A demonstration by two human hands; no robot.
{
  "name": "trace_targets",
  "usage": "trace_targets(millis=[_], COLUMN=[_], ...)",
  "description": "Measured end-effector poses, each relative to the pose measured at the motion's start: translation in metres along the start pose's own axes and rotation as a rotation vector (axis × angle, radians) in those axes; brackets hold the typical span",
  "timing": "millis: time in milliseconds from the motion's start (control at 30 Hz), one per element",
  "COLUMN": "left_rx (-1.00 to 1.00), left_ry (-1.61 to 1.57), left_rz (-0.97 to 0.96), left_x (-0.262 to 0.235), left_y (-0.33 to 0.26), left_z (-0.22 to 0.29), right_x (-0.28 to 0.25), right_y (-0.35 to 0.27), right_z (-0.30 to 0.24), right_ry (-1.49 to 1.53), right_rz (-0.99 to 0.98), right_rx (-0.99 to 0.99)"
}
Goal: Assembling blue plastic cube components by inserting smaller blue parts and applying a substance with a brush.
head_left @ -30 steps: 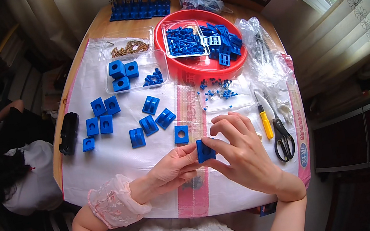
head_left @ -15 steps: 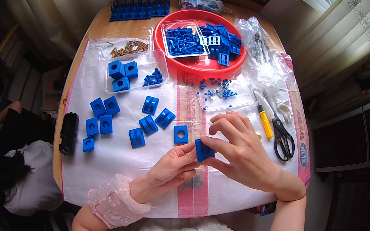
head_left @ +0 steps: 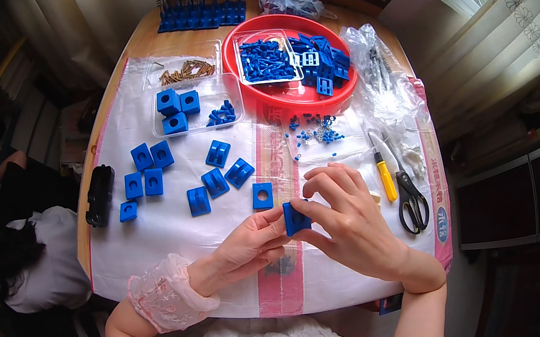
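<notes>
A blue square plastic block with a round recess [head_left: 292,225] is held above the near middle of the table. My left hand [head_left: 244,248] is closed on its left side. From the right, my right hand [head_left: 348,219] grips the same block between thumb and index finger, the other fingers curled above. Just beyond lies another blue block with a round hole [head_left: 259,204]. Several blue slotted pieces [head_left: 215,183] rest farther left, and a group of holed blue blocks [head_left: 133,185] sits beyond my left forearm.
At right lie a yellow-handled screwdriver [head_left: 386,181] and black scissors [head_left: 413,207]. A red basin [head_left: 294,101] holds blue parts; clear trays [head_left: 239,106] carry blocks and brass pins. Small bits are scattered on a clear lid [head_left: 310,154]. A black case [head_left: 99,195] lies at the left edge.
</notes>
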State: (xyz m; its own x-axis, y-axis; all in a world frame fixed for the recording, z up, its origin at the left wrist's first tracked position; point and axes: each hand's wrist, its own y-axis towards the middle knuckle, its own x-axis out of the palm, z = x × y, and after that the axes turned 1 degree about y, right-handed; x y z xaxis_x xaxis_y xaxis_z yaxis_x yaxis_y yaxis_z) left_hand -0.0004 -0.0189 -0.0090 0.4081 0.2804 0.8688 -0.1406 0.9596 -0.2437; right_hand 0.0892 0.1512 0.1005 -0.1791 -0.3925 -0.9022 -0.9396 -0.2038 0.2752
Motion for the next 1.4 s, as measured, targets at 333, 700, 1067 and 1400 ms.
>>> trace_targets(millis=[333,700,1067,1400], left_rx=[0.001,0.002,0.012,-0.001], left_ry=[0.003,-0.005,-0.007,-0.004], left_rz=[0.004,0.009,-0.013,0.04], left_x=[-0.0017,-0.0018,-0.0059,-0.0058], left_y=[0.0005,0.0007,0.0015,0.0011], left_z=[0.0005,-0.0001,-0.0002,0.0024], right_x=[0.0008,0.0025,0.0049,0.0091], right_y=[0.0001,-0.0007,0.001,0.0039], right_z=[-0.0001,0.0,0.002,0.0085], right_ry=[0.005,-0.002,0.017,0.081], right_rz=[0.013,0.014,0.036,0.075], right_rx=[0.0,-0.006,0.0,0.011])
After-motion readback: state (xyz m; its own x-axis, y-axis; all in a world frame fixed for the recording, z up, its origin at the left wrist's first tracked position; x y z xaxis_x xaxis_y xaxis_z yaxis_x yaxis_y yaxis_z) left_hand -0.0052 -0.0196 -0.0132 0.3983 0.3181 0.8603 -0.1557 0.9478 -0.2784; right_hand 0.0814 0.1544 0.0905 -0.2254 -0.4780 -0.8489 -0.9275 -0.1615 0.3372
